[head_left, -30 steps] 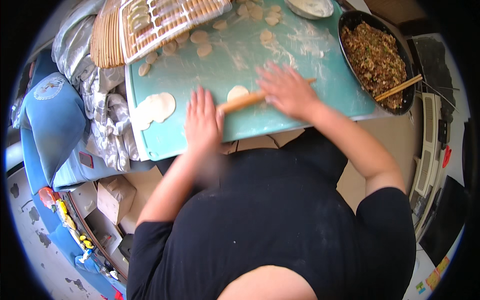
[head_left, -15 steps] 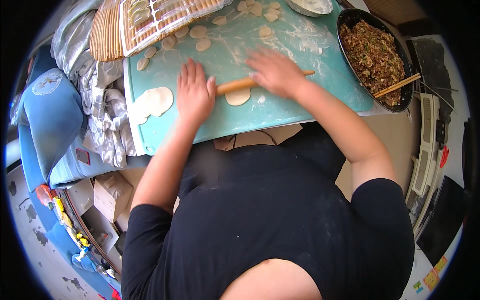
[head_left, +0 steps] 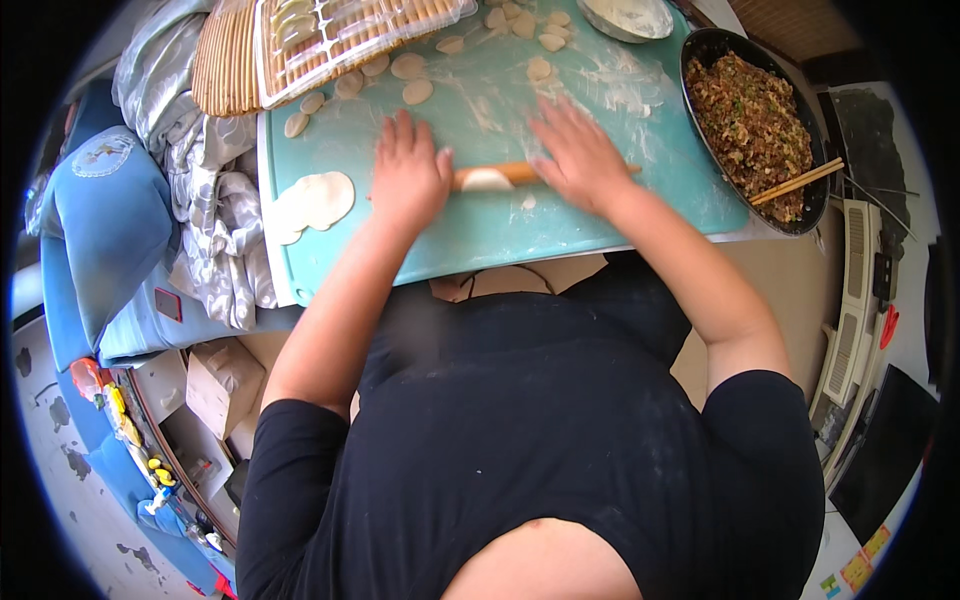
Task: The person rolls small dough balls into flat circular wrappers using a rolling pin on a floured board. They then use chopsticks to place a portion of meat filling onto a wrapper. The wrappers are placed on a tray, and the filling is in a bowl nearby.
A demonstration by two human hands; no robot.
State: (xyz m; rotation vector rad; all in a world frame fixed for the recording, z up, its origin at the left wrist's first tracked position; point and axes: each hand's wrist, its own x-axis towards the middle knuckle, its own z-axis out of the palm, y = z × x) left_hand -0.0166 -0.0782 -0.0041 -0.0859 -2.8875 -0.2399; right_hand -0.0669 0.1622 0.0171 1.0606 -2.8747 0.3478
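Both hands press flat on a rolling pin [head_left: 500,173] over a dough round [head_left: 487,180] on the teal mat [head_left: 480,225].

The left hand [head_left: 408,175] and right hand [head_left: 578,155] lie open, palms down, on the pin's ends; the round sits between them. Left of the left hand lie rolled wrappers [head_left: 312,202]. Beyond the fingers are small dough pieces [head_left: 410,68], a bamboo tray [head_left: 350,30] and a flour bowl [head_left: 627,15]. Right of the right hand stands a pan [head_left: 800,215] of filling [head_left: 752,115], with chopsticks [head_left: 797,182] on its rim.
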